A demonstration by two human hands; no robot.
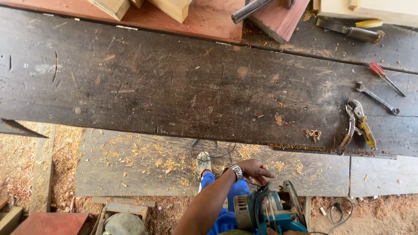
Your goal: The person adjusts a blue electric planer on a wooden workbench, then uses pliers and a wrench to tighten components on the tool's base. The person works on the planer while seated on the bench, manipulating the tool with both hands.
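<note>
blue-bodied circular saw with round metal blade guard (270,211) | held low below dark workbench edge | apparently tilted, cord looped over it

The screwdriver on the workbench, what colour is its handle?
Red. The screwdriver shows best in the head view, at the bench's right end.

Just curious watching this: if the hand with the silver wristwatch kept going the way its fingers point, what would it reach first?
The left hand points rightward above the teal circular saw. It would likely only pass over the sawdust-strewn grey board; depth is unclear.
</note>
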